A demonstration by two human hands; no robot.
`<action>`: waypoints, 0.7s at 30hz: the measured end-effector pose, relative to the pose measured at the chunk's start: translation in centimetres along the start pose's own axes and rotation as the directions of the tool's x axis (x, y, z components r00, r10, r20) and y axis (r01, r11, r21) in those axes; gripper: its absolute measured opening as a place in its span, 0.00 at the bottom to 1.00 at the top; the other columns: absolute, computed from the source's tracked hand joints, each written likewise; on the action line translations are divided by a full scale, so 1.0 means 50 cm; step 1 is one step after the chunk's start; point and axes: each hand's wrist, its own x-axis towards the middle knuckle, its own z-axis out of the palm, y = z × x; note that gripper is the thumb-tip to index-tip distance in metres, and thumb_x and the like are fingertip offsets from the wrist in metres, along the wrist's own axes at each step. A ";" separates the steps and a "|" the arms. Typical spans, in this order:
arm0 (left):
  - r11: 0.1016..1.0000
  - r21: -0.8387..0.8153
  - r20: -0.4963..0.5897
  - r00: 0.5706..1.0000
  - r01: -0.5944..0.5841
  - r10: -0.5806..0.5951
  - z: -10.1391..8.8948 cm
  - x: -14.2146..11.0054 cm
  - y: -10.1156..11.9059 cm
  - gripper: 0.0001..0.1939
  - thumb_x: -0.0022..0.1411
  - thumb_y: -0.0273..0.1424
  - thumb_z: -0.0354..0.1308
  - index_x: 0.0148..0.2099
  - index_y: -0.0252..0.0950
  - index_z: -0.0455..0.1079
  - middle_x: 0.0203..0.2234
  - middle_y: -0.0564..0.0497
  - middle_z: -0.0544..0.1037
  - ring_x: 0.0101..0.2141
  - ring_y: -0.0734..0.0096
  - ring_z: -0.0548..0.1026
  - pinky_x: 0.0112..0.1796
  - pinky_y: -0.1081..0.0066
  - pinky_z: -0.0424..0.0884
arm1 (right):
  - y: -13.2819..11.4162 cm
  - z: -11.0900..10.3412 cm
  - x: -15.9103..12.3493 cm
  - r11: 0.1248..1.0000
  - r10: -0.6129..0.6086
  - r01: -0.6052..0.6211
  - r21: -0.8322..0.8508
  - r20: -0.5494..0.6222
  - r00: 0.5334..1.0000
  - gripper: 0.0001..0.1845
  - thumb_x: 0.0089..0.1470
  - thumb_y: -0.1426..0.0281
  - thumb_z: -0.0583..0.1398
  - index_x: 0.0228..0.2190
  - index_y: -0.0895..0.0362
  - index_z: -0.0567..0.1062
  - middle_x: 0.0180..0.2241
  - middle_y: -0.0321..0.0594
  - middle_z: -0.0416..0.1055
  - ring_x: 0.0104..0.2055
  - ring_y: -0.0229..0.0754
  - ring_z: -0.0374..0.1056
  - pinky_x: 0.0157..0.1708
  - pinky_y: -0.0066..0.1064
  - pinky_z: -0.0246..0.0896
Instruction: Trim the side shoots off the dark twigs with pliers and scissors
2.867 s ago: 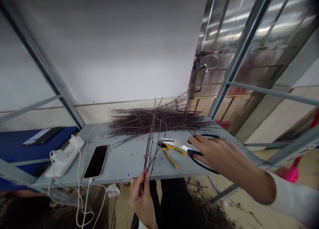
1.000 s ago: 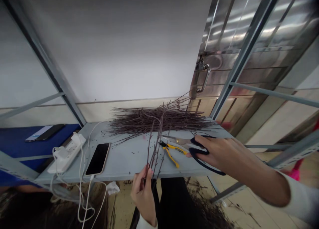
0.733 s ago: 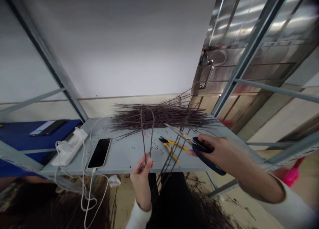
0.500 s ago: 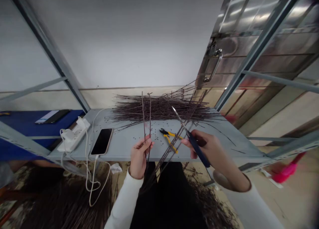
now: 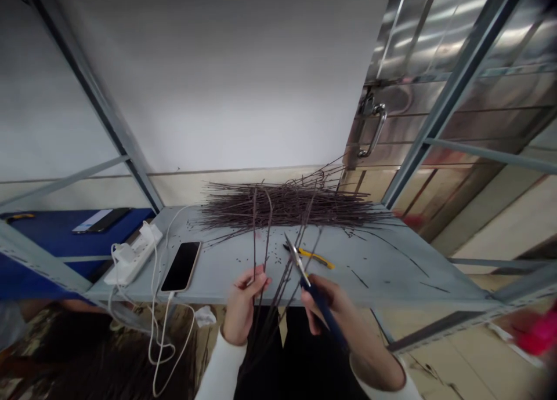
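Note:
My left hand (image 5: 246, 300), closed in a pinch, grips thin dark brown twigs (image 5: 255, 232) that stand up in front of the shelf. Closed around dark blue handles, my right hand (image 5: 331, 307) holds what looks like a pair of scissors (image 5: 295, 254), its metal tip pointing up and left. More slanting twigs (image 5: 285, 278) pass between my hands; which fingers hold them, I cannot tell. Yellow-handled cutting pliers (image 5: 319, 258) lie on the shelf behind the scissors, partly covered by the twigs and the tool.
A wide heap of brown twigs (image 5: 287, 206) lies along the back of the grey shelf (image 5: 391, 284). To the left are a phone (image 5: 181, 266) on a charging cable and a white power strip (image 5: 134, 255). Metal uprights (image 5: 418, 139) frame both sides. Small clippings dot the shelf.
My right hand with the scissors has moved left and down, nearer to my left hand. The slanting twigs have shifted left and stand steeper. The whole view has tilted slightly upward.

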 end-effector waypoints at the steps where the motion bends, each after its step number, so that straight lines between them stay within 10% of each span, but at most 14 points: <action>1: 1.000 0.001 -0.015 1.000 -0.001 0.001 -0.007 -0.003 -0.007 0.16 0.32 0.26 0.75 0.29 0.31 0.78 0.22 0.52 0.80 0.23 0.75 0.77 0.29 0.77 0.73 | 0.007 0.005 -0.001 1.000 0.011 -0.011 0.014 0.005 1.000 0.26 0.48 0.45 0.57 0.24 0.53 0.57 0.13 0.26 0.59 0.12 0.33 0.60 0.14 0.24 0.54; 21: 0.976 0.164 -0.199 0.964 -0.146 0.178 -0.054 -0.035 -0.046 0.17 0.34 0.32 0.74 0.31 0.32 0.79 0.24 0.48 0.81 0.26 0.71 0.76 0.31 0.75 0.73 | 0.066 0.053 0.009 0.991 -0.088 0.086 0.103 0.009 0.996 0.25 0.52 0.46 0.55 0.28 0.56 0.62 0.17 0.28 0.58 0.16 0.30 0.55 0.18 0.24 0.51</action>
